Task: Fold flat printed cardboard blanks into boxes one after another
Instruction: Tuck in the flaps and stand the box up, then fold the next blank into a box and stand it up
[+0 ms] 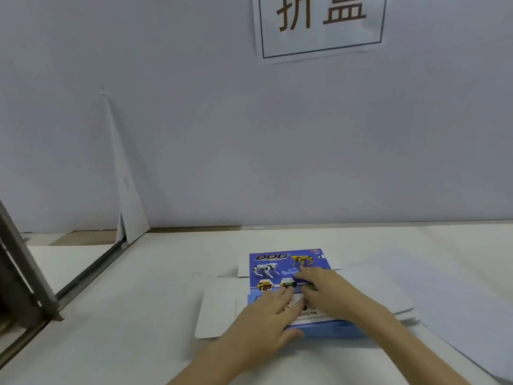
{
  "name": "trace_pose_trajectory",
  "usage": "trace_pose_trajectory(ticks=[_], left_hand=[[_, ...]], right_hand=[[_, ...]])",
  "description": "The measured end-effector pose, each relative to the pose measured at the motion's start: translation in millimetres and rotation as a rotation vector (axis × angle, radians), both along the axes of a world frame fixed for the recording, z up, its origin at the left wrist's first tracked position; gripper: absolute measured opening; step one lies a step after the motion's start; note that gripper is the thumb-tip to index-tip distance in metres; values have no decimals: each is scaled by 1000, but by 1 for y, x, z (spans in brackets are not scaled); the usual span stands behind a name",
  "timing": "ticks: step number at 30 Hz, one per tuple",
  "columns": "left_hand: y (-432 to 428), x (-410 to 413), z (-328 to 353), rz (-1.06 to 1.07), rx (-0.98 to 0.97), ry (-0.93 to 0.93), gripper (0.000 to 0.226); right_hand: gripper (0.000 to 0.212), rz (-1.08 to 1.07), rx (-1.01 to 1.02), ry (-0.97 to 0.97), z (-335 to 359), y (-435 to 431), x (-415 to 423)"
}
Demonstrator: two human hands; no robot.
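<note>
— Which step is judged to be in hand?

— On the broad white worktop (125,315), toward its near edge, a blue cardboard blank printed with robot dogs (274,266) is laid flat with its white flaps spread. Just to its right a pile of white flat sheets (385,293) is seen. An early crease is probably being pressed.

— How is it held?

— Nothing is grasped. The left hand (263,315) is laid flat on the near panel, thumb at its near edge. The right hand (327,293) is pressed, fingers straight, on the printed face.

— What is called for next?

— The near panel should be raised along its score while the face is pinned down.
</note>
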State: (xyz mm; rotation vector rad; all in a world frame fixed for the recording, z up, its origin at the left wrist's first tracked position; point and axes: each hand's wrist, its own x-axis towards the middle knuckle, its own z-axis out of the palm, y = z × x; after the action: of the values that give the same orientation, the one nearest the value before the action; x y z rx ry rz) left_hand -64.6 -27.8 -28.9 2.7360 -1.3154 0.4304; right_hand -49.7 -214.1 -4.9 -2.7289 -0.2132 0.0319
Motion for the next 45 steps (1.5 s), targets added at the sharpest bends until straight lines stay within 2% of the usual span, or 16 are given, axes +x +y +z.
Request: trace_pose_trajectory(ticks=[4,6,9,20,30,33,36,39,41,43,44,45], left_hand=[[-9,-12,-8,-99,97,-263,38],[-8,-12,-9,-125,83,-325,47],[-6,-12,-9,-123,-1,-386,49],[-3,-14,-8,-97,-144,-232,47],[-4,-18,7,-107,-181,-188,44],[-1,-19,8,-111,-228,-162,31],[2,-22,18,-99,-275,-24,27],[4,-22,28,-53,-283,12,27],[7,-23,26,-25,-285,26,31],[8,-26,18,-96,-227,18,39],[9,-29,15,-94,-157,95,46],[11,-28,8,-77,-135,87,58]], right_hand=[[30,10,-11,-16,10,-4,-4],[33,17,-54,-20,18,-5,-6],[34,55,-113,28,23,-4,-11],[35,87,-131,110,30,-5,-22],[36,106,-179,227,43,-5,-16],[35,139,-178,252,46,-5,-18],[37,176,-121,283,54,-11,-23],[40,188,-80,324,64,-17,-25],[49,198,-106,362,68,-18,-27],[58,218,-179,397,67,-16,-29],[56,237,-222,391,64,-15,-30],[50,258,-253,361,61,-14,-31]])
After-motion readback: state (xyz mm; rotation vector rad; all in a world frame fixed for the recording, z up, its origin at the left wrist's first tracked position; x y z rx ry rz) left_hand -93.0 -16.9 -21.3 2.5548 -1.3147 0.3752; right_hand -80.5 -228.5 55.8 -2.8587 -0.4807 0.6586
